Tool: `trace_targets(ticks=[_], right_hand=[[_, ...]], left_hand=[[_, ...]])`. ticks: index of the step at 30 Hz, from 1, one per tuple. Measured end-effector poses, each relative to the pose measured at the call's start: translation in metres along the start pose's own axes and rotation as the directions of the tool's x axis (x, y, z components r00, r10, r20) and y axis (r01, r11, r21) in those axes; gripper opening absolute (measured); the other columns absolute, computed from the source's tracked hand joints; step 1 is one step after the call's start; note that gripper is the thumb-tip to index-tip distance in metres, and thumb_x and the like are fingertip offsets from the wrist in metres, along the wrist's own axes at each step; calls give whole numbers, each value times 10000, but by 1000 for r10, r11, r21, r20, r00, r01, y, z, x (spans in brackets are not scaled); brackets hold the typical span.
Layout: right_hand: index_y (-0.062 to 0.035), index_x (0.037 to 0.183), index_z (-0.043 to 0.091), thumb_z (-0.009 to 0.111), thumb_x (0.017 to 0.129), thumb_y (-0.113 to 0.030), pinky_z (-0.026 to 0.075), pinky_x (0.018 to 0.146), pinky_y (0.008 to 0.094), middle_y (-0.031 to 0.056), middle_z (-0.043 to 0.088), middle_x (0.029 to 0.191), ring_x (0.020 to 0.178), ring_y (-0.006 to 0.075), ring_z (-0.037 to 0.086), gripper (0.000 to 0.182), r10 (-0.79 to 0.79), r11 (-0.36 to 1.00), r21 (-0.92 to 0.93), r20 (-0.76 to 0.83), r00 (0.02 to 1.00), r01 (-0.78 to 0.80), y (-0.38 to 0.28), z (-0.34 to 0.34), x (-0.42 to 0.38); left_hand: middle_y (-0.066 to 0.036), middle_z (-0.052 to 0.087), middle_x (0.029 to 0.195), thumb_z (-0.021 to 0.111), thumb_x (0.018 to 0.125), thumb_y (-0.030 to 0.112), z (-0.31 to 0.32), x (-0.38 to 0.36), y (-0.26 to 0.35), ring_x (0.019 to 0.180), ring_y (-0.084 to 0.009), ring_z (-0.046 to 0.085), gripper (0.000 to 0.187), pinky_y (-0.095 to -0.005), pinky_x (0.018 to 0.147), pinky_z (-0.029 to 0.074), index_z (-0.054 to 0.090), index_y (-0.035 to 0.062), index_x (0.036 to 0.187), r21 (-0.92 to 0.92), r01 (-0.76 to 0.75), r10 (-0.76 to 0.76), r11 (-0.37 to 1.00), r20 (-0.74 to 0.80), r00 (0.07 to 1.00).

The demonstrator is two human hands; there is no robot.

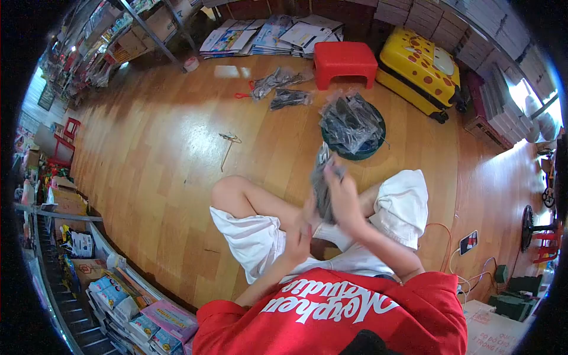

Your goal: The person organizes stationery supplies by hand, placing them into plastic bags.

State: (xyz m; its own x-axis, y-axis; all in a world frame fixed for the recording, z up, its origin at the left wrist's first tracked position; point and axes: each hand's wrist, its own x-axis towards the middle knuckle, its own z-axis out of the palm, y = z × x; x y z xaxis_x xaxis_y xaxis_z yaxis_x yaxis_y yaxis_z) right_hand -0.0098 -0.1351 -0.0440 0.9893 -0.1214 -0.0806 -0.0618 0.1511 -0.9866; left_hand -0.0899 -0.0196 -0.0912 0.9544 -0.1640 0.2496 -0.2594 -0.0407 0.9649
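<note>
A long grey, soft-looking bundle with a shiny, pale top end is held upright in front of my lap; its exact kind is hard to make out. My right hand is closed round its upper part from the right. Smeared by motion, my left hand is at the bundle's lower left side, and its fingers do not show clearly. Just beyond, a dark green round basin holds a heap of dark items in clear plastic bags. More plastic-wrapped dark packs lie on the floor.
Red-handled scissors and a thin metal hook-like piece lie on the wooden floor. A red stool, a yellow suitcase and stacked papers stand ahead. Shelves line the left. A phone and cables are at right.
</note>
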Motion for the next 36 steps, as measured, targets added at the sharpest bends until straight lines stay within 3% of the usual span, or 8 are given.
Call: trace_targets(ticks=[10,12,18,21,26,28,32,36], right_hand=[[-16,1046,527,427,966,-278,448,673,274,36,558,814,743,115,525,292,117,966,243,-114,987,-86,22,-39,94],[-14,1058,561,421,966,-318,491,633,277,63,625,782,704,130,601,348,-17,990,135,-145,989,37,41,-60,114],[20,1021,603,490,940,-305,436,679,236,14,587,770,738,83,526,354,116,955,-295,261,958,-35,25,-111,85],[10,978,621,584,892,-267,454,595,235,21,623,779,662,86,556,292,496,826,-540,563,660,-161,17,-132,54],[-32,895,666,611,871,-188,429,567,208,1,642,774,642,72,540,167,324,942,-219,391,862,-255,19,-136,54],[-22,891,674,586,882,-154,437,590,216,-5,651,797,671,64,538,159,68,906,-423,183,981,16,24,-148,88],[3,1029,643,564,841,-74,476,678,282,65,684,833,705,117,587,218,-343,781,-582,-94,935,228,46,-175,171],[-11,1045,634,567,752,-10,474,731,326,178,659,844,771,282,637,301,-533,591,-698,39,845,405,59,-174,220]], left_hand=[[-211,477,1291,372,963,206,-2,-12,1,1226,-322,439,394,-410,1041,297,462,-74,1225,-15,-13,14,1000,78,997],[-153,543,1194,394,966,251,1,-18,-21,1134,-262,508,354,-376,990,362,509,-33,1143,-534,216,-292,818,-61,955],[-127,512,1260,392,955,401,-22,5,-30,1169,-237,493,486,-408,980,398,443,5,1231,-814,301,-535,496,-14,845],[-124,487,1290,396,955,398,-24,14,-34,1187,-232,476,488,-407,981,398,436,14,1253,-745,399,-530,535,72,845],[-146,453,1312,434,945,396,-7,34,-15,1194,-231,462,551,-369,1008,368,370,7,1330,-688,486,-502,539,201,841],[-162,409,1353,445,939,404,-2,31,-14,1233,-257,425,600,-383,1035,335,315,10,1373,-581,490,-534,650,109,838],[-170,418,1347,449,941,396,-12,13,-26,1225,-262,435,587,-373,1031,330,330,6,1362,-452,545,-595,706,40,803],[-160,439,1330,441,948,384,-22,-5,-27,1217,-246,445,556,-346,1018,338,360,3,1343,-501,575,-653,647,26,757]])
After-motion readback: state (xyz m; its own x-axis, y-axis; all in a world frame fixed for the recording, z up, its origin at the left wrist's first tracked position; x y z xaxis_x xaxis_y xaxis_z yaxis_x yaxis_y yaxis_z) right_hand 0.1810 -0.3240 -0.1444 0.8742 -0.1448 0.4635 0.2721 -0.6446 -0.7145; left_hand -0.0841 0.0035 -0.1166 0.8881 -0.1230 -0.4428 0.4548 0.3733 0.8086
